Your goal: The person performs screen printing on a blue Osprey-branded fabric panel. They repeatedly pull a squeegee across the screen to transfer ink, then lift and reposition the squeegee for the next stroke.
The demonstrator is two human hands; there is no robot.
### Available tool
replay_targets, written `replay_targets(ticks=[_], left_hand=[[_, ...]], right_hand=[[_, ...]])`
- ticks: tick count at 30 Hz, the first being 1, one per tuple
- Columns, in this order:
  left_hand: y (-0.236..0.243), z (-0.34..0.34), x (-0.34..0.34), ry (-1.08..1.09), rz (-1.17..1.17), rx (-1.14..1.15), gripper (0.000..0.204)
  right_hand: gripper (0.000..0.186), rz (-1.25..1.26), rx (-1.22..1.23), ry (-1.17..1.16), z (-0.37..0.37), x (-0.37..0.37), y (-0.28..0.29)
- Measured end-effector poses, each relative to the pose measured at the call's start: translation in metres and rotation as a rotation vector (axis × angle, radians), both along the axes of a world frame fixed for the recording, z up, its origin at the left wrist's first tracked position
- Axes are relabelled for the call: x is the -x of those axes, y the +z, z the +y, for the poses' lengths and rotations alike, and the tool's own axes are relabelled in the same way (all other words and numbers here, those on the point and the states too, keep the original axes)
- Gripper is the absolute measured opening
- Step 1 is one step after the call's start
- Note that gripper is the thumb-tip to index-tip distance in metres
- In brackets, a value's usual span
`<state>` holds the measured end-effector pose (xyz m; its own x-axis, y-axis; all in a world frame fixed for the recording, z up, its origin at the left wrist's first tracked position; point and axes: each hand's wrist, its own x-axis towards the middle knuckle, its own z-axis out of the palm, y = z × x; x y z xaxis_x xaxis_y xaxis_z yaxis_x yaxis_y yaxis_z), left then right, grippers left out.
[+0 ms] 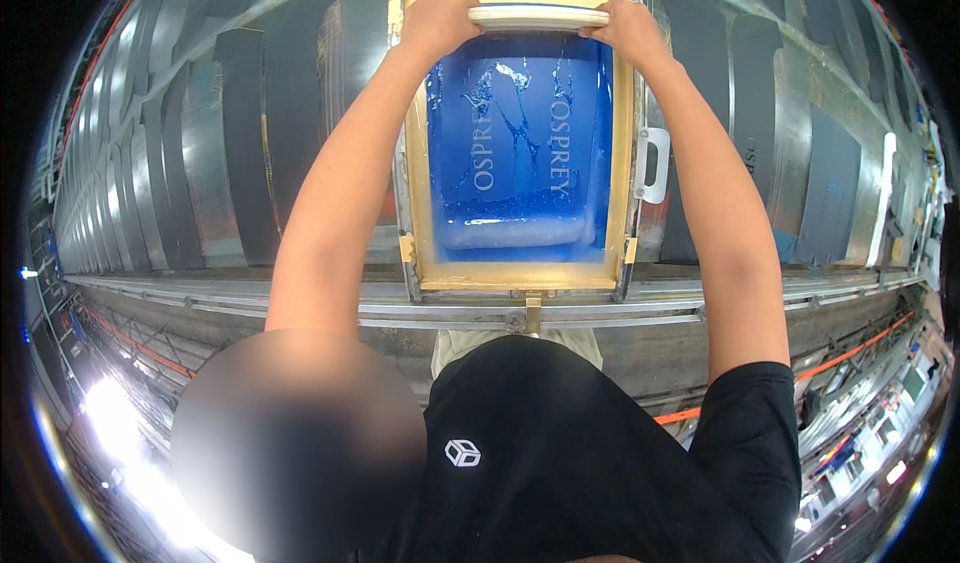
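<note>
A wooden-framed printing screen (518, 275) with a blue mesh lies on a long metal table in front of me. A band of pale ink (515, 231) sits near its close edge. At the far end of the screen both hands grip a pale squeegee handle (535, 17). My left hand (437, 18) holds its left end and my right hand (628, 25) holds its right end. Both arms are stretched out forward over the frame.
Dark grey fabric panels (245, 143) lie in a row on the shiny table to the left and to the right (830, 198). A white handle (652, 165) is fixed to the frame's right side. A metal rail (600, 308) runs along the table's near edge.
</note>
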<state>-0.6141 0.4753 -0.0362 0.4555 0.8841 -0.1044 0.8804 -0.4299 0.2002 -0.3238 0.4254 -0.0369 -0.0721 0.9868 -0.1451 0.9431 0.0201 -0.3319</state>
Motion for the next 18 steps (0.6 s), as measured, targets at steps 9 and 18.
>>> replay_targets(ticks=[9, 18], left_hand=[[0.011, -0.112, 0.026, -0.021, -0.035, 0.102, 0.022], [0.014, -0.337, 0.067, -0.066, -0.193, 0.029, 0.041]], right_hand=[[0.029, 0.078, 0.01, 0.068, -0.12, 0.024, -0.006], [0.039, 0.172, -0.063, 0.03, -0.342, 0.067, 0.012]])
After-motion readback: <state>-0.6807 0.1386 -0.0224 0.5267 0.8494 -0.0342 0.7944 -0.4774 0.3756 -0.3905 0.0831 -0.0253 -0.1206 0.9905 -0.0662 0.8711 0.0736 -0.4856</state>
